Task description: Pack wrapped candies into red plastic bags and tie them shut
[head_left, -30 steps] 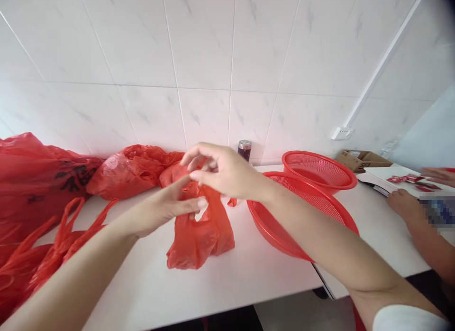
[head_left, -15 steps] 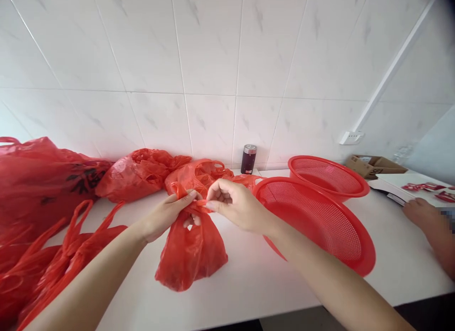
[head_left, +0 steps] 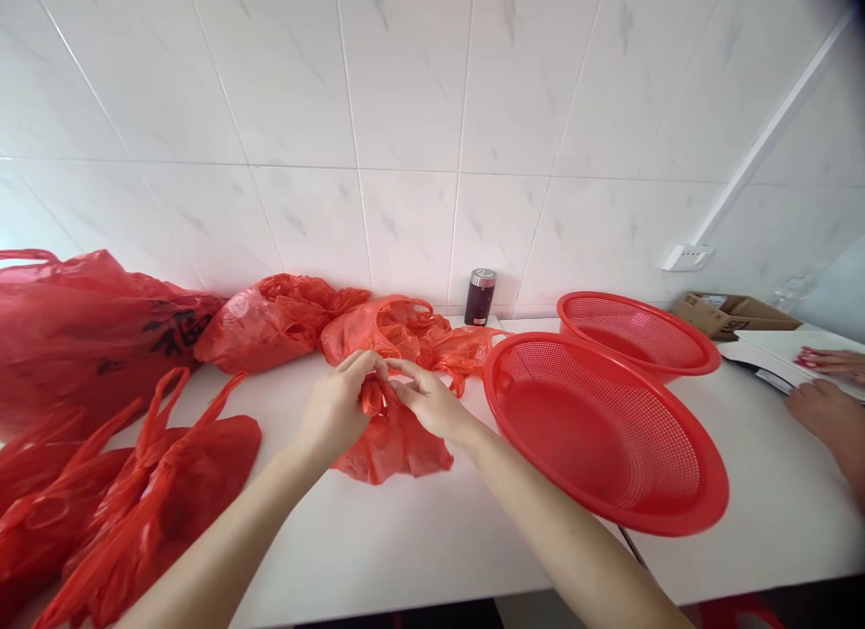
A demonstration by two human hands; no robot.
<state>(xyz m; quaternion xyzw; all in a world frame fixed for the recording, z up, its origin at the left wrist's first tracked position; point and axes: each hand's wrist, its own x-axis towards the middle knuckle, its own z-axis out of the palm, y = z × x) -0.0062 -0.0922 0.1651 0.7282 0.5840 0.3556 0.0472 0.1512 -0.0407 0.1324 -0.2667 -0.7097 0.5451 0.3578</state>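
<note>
A small red plastic bag [head_left: 396, 449] hangs below my two hands, low over the white table. My left hand [head_left: 341, 396] is closed around its gathered handles, a loop of red plastic poking out beside the fingers. Close against it, my right hand [head_left: 425, 399] pinches the top of the same bag. Where the two sets of fingertips meet, the exact state of the twisted plastic is hidden. Just behind my hands lies a crumpled red plastic bag [head_left: 385, 327].
Several tied red bags [head_left: 155, 512] stand at the left, with a large printed bag [head_left: 87, 341] behind. Two red baskets [head_left: 574, 431] sit right, near a dark thermos [head_left: 480, 297]. Another person's hands [head_left: 821, 399] are at the far right, by a cardboard box [head_left: 736, 314].
My hands were apart with the handles loosely looped; they have come together at the bag's top, the left now closed tighter. The view has shifted slightly left to right.
</note>
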